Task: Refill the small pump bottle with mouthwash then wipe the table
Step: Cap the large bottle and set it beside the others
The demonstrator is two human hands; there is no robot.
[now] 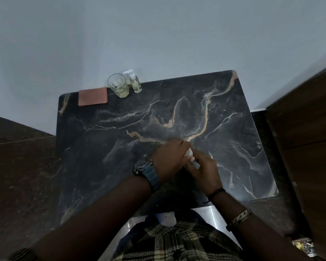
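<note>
Over the middle of the dark marble table [233,113], my left hand [169,157] and my right hand [205,168] close together around a small white bottle [190,154], mostly hidden by the fingers. At the back edge stand a clear glass [119,85] holding a little yellowish liquid and a small clear bottle [135,82] of yellowish liquid with a white top. A folded reddish-brown cloth [93,96] lies flat at the back left corner.
A white cap-like object [128,72] sits behind the glass against the pale wall. Dark floor lies to the left, a brown wooden panel [305,119] stands to the right. My checked shirt fills the lower edge of the view.
</note>
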